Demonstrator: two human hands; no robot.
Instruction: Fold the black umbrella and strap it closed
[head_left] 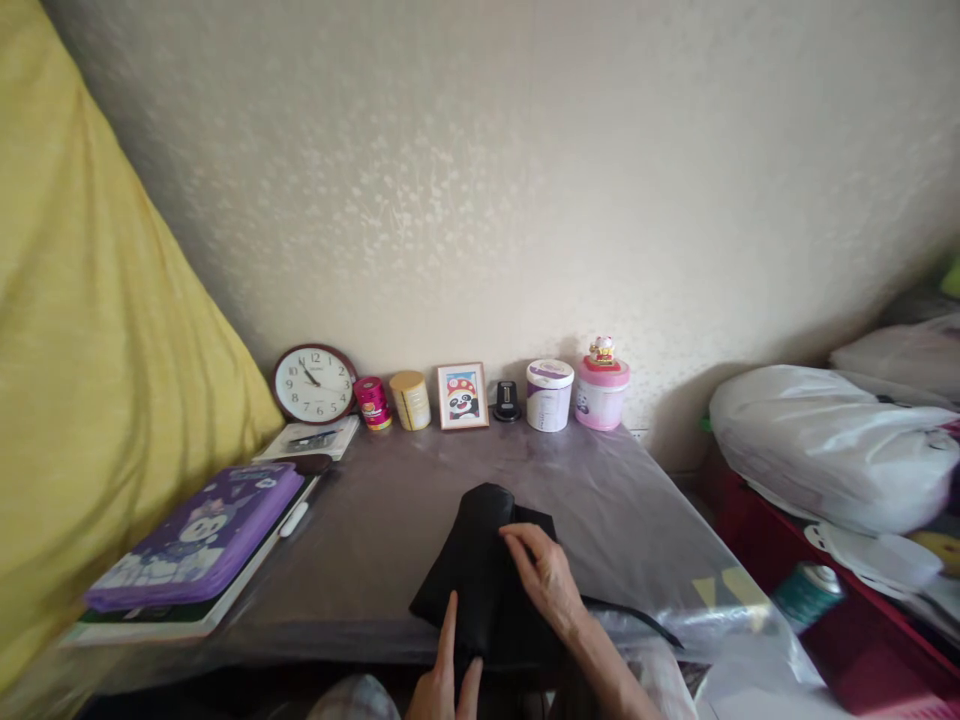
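A black cloth item point(480, 560), folded with a rounded upper end, lies near the front edge of the table. A thin black strap point(637, 617) runs out from it to the right. With thumb and fingertips pressed together, my right hand point(546, 580) pinches the cloth near its upper right fold. My left hand point(444, 680) rests at the lower left of the cloth, two fingers stretched out and apart against it. The rest of that hand is cut off by the bottom edge. What kind of article the cloth is does not show.
Along the wall stand a clock point(315, 384), a pink tin point(373, 404), a yellow-lidded can point(410, 401), a framed panda picture point(463, 397) and two tubs point(550, 396). A purple case point(199, 535) lies on books at left. Plastic bags point(832, 445) sit right of the table point(375, 530).
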